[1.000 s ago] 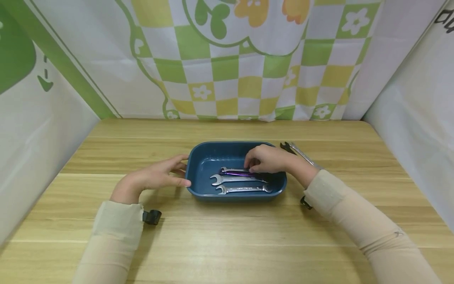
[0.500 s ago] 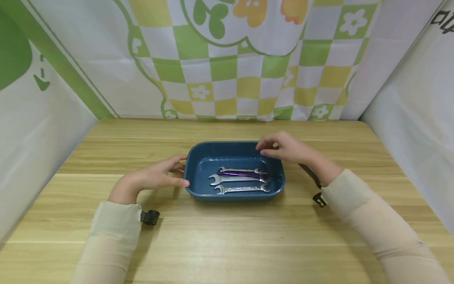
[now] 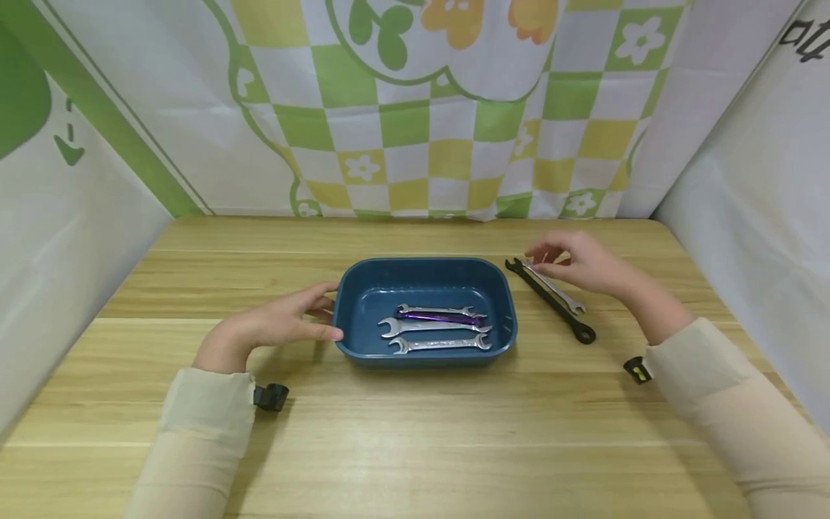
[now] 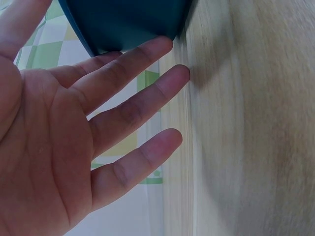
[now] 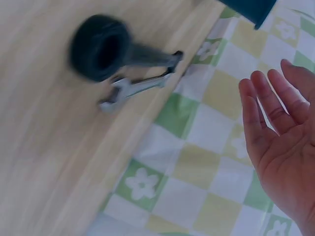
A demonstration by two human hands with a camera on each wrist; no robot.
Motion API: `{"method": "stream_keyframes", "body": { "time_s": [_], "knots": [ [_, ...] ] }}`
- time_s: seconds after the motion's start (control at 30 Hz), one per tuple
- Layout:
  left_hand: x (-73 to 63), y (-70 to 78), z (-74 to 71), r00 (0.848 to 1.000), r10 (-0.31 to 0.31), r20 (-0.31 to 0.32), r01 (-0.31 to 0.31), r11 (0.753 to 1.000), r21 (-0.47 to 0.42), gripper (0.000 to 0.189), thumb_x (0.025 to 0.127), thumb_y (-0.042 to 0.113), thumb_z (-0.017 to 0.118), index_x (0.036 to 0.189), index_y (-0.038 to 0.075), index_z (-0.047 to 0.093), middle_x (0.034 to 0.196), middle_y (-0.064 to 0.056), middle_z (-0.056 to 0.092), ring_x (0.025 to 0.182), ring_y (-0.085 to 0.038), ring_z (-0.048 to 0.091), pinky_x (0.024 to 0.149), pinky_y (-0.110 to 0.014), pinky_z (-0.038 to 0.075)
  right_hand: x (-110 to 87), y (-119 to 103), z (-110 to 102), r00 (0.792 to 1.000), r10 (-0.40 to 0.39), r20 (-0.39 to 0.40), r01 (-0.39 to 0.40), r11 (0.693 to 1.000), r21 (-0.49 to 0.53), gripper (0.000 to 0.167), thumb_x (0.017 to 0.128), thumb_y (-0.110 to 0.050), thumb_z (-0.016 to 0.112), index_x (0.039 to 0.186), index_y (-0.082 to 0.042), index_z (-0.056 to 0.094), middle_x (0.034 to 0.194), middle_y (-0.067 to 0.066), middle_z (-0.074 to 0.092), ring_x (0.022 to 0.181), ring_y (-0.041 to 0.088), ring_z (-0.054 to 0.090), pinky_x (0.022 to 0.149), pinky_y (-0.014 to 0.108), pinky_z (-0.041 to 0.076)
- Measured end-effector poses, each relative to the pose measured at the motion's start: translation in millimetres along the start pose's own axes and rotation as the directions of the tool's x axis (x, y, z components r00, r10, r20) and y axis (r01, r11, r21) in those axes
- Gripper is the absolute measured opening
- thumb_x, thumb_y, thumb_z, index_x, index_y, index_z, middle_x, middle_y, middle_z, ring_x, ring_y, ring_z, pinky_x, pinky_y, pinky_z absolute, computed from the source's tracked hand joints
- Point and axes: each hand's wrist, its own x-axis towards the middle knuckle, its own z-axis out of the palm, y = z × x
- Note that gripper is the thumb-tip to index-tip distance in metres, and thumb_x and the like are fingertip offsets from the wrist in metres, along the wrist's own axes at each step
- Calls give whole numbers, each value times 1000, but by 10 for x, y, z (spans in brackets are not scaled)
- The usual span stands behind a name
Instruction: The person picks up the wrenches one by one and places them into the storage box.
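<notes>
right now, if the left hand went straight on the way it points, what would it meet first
Most likely the blue tray: its left end stands directly ahead of the left hand, and the thumb seems to touch it. Exact finger contact is hard to judge.

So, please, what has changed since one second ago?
The right hand moved rightward out of the blue tray, leaving the purple wrench inside, and now is at the far end of the silver wrench outside. The left hand stayed at the tray's left end; the four wrenches inside kept their places.
</notes>
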Motion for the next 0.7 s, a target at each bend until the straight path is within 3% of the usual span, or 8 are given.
{"method": "stream_keyframes", "body": {
  "time_s": [0.3, 0.53, 0.7],
  "knots": [
    [10, -16, -16, 1000, 8, -3, -8, 1000, 4, 83, 92, 36, 71, 156, 14, 22, 145, -23, 50, 136, -41, 46, 109, -61, 38, -138, 214, 68, 993, 46, 113, -43, 999, -32, 31, 93, -5, 67, 122, 4, 64, 100, 10, 70, 91, 23, 68, 82, 40, 59],
    [5, -15, -18, 1000, 12, 2, -12, 1000, 6, 82, 93, 35, 70, 157, 14, 22, 146, -24, 50, 136, -42, 46, 108, -62, 38, -171, 357, 147, 981, 93, 167, -88, 995, -36, 39, 92, -9, 70, 125, 9, 61, 104, 16, 70, 96, 29, 68, 78, 34, 57],
    [-3, -14, -9, 1000, 5, 5, -5, 1000, 2, 82, 93, 34, 70, 157, 14, 22, 147, -24, 48, 137, -42, 45, 109, -62, 37, -183, 438, 192, 975, 114, 192, -112, 993, -25, 42, 91, -11, 72, 125, 11, 60, 103, 15, 70, 93, 25, 68, 73, 27, 55]
  ]
}}
